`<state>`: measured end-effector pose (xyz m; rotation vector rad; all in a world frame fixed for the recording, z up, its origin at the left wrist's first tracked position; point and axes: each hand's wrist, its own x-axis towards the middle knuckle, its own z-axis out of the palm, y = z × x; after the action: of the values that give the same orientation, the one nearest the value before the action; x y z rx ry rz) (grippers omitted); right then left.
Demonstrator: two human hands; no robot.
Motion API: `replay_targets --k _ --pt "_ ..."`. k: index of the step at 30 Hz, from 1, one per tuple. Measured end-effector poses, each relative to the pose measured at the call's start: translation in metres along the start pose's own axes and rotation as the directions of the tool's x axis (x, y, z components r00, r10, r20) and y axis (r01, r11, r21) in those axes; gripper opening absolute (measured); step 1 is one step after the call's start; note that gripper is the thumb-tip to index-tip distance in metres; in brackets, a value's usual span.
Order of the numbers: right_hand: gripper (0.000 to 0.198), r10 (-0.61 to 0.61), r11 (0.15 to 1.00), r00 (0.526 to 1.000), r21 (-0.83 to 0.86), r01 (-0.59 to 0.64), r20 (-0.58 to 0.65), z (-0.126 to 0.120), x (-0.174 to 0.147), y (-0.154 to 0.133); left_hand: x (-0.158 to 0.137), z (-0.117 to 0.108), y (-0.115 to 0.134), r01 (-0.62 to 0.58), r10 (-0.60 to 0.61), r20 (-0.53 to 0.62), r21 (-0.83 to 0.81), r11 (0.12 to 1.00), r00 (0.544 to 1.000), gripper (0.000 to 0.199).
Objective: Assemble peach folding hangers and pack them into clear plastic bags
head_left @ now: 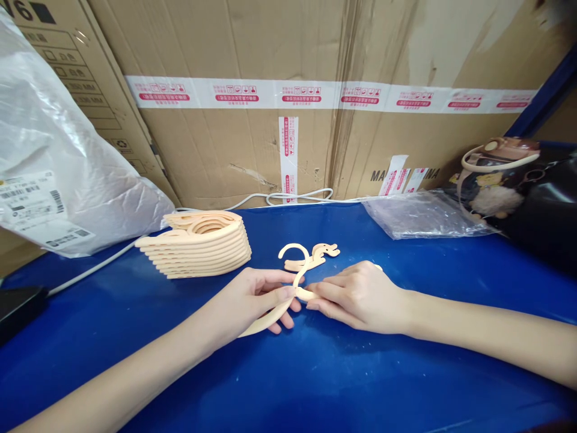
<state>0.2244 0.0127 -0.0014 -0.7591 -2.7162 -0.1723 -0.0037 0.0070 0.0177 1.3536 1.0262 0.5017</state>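
A cream plastic clothes hanger (270, 317) with a curved hook is held between both hands, just above the blue table. My left hand (255, 299) pinches it near the base of the hook, thumb on top, with one hanger arm running down under the palm. My right hand (358, 296) is closed around the other arm, most of which it hides. Behind the hands lie flat cream plastic pieces (315, 258), partly behind the hook. To the left stands a neat stack of folded cream hangers (198, 249).
The blue table (288, 385) backs onto large cardboard boxes (225, 150). A white plastic parcel bag (81, 162) leans at left, near a black object (20, 313) and a white cable (94, 264). At right lie a clear plastic bag (415, 215) and a black bag (550, 204) with a fluffy charm.
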Motion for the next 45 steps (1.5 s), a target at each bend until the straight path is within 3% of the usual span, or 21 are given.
replay_targets --k 4,7,9,22,28,31,33,35,37,39,41,43,45 --pt "0.038 -0.026 0.997 0.999 0.067 0.028 -0.043 -0.002 0.003 0.001 -0.005 0.005 -0.001 -0.089 0.093 -0.003 0.245 0.965 0.996 0.031" --pt "0.029 -0.01 0.995 0.983 0.099 0.028 -0.181 -0.002 0.005 0.0 -0.01 0.009 0.0 -0.201 0.25 -0.01 0.563 0.802 0.968 0.031" --pt "0.028 0.0 0.995 0.961 0.098 0.029 -0.275 -0.001 0.007 -0.001 -0.012 0.011 -0.001 -0.229 0.309 -0.001 0.67 0.706 0.951 0.031" --pt "0.025 0.031 0.997 0.905 -0.045 -0.056 -0.423 -0.003 0.008 0.001 -0.011 0.006 -0.005 -0.291 0.448 -0.024 0.729 0.62 0.894 0.028" --pt "0.018 0.048 0.997 0.919 0.068 -0.023 -0.392 0.0 0.007 0.004 -0.012 0.007 -0.005 -0.322 0.47 -0.016 0.708 0.629 0.883 0.022" --pt "0.015 0.035 0.989 0.941 0.148 0.016 -0.337 0.0 0.007 0.006 -0.013 0.006 -0.008 -0.349 0.504 0.008 0.731 0.586 0.864 0.022" --pt "0.012 0.036 0.98 0.954 0.199 0.025 -0.298 -0.002 0.008 0.005 -0.013 0.007 -0.011 -0.378 0.557 0.043 0.777 0.503 0.829 0.022" --pt "0.01 0.075 0.96 0.96 0.28 0.004 -0.27 -0.004 0.009 0.004 -0.014 0.008 -0.015 -0.407 0.625 0.109 0.841 0.356 0.773 0.02" --pt "0.017 0.189 0.926 0.95 0.368 -0.088 -0.247 -0.006 0.011 0.006 -0.014 0.01 -0.017 -0.412 0.684 0.185 0.892 0.185 0.706 0.02" --pt "0.02 0.37 0.858 0.901 0.455 -0.238 -0.226 -0.005 0.012 0.011 -0.015 0.013 -0.018 -0.398 0.711 0.249 0.916 0.047 0.657 0.022" --pt "0.016 0.542 0.744 0.815 0.568 -0.353 -0.205 0.0 0.012 0.02 -0.014 0.015 -0.018 -0.376 0.715 0.292 0.925 -0.044 0.635 0.024" --pt "0.008 0.632 0.643 0.754 0.663 -0.383 -0.177 0.007 0.011 0.031 -0.013 0.015 -0.016 -0.365 0.701 0.329 0.925 -0.105 0.633 0.023" --pt "0.003 0.658 0.596 0.738 0.704 -0.386 -0.153 0.014 0.01 0.04 -0.011 0.013 -0.015 -0.386 0.688 0.351 0.916 -0.111 0.635 0.021"
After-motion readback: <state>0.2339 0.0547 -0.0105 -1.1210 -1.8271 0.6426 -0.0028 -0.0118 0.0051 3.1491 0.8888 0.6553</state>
